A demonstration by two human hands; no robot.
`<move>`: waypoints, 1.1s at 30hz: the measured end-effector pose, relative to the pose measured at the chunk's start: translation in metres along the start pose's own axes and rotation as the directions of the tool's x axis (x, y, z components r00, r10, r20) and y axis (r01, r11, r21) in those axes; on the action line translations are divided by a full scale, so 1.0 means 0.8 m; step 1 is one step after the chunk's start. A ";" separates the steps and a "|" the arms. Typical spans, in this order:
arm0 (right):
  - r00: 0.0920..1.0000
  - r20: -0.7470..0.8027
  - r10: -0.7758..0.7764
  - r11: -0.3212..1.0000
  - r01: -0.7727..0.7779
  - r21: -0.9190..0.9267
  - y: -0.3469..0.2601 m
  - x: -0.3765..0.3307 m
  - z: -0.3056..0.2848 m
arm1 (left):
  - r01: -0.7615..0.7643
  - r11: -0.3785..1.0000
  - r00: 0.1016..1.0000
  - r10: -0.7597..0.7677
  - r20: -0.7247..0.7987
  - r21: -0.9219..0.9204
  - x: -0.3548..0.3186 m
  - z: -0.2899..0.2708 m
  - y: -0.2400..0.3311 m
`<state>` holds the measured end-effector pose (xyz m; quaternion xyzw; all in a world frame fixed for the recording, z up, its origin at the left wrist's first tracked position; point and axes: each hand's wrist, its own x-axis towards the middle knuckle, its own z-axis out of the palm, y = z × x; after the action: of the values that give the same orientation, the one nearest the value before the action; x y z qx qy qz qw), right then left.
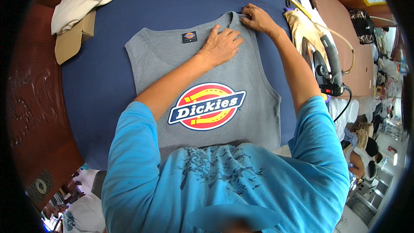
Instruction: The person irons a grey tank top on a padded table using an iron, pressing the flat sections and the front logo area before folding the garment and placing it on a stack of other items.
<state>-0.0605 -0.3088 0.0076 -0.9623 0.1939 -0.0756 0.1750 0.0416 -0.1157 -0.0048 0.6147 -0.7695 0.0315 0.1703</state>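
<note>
A grey sleeveless top (161, 58) lies spread on a blue cloth-covered table (97, 90), its neckline facing away from me. A large red, yellow and dark blue printed emblem (207, 106) covers its front, and a small dark label (189, 37) shows inside the neck. My left hand (222, 45) rests on the fabric beside the neckline, its fingers apart and lightly bent. At the far right shoulder strap, my right hand (258, 19) has its fingers closed on the edge of the top. Its fingertips are partly hidden.
To the right, an iron (330, 62) with a hose and black cord stands near folded tan cloth (299, 26). A cardboard box (71, 45) under cream fabric (82, 2) sits at the far left. Carved dark wood (36, 90) borders the left side. Another person (360, 159) is in the right background.
</note>
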 end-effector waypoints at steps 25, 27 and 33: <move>0.828 0.258 0.497 0.771 -0.559 0.306 -0.119 -0.327 -0.036 | 0.065 0.990 0.985 -0.084 0.151 0.121 0.056 -0.007 -0.024; 0.727 0.385 0.569 0.736 -0.659 0.158 -0.107 -0.331 -0.040 | 0.039 0.993 0.992 -0.052 0.115 0.114 0.055 0.005 -0.030; 0.853 -0.290 0.435 0.885 -0.464 -0.036 -0.161 -0.339 -0.003 | -0.016 0.926 0.994 -0.024 0.103 0.377 0.053 0.034 -0.055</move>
<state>-0.2641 -0.0903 0.0361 -0.8783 0.4393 -0.1544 0.1087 0.0695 -0.1733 -0.0247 0.6384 -0.7558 0.1459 0.0079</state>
